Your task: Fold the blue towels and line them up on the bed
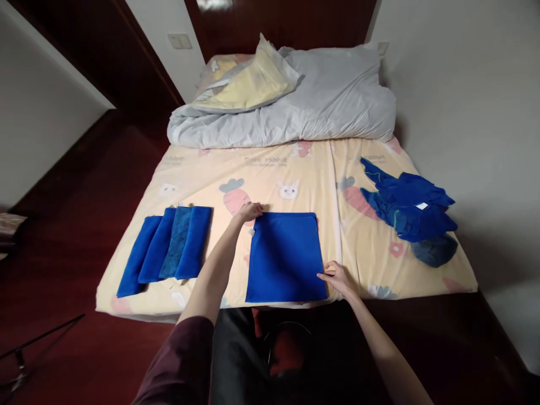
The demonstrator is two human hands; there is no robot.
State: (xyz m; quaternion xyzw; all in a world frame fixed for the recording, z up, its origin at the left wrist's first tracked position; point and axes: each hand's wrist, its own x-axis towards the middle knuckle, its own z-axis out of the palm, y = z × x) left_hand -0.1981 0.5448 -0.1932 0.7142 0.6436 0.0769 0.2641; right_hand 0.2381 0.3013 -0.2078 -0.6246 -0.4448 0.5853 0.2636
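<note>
At eight o'clock from the spread blue cloth, a thin dark stand shows over the red-brown floor. At nine o'clock, four folded blue cloths lie side by side on the bed sheet, touching or overlapping; the outermost slants, and the third from the left looks duller and more mottled. Between ten and eleven o'clock, the left hand has its fingers at the spread cloth's far left corner; I can't tell whether they pinch it or only rest there. A small pale tag pokes out just below that hand. The spread cloth itself lies flat near the front edge of the bed, roughly square. At twelve o'clock, a grey quilt is bunched across the far end. Around four o'clock, the right hand touches the cloth's right edge with its fingertips; whether they grip it, I can't tell. Between two and three o'clock sits a crumpled blue pile, with a white label on it.
</note>
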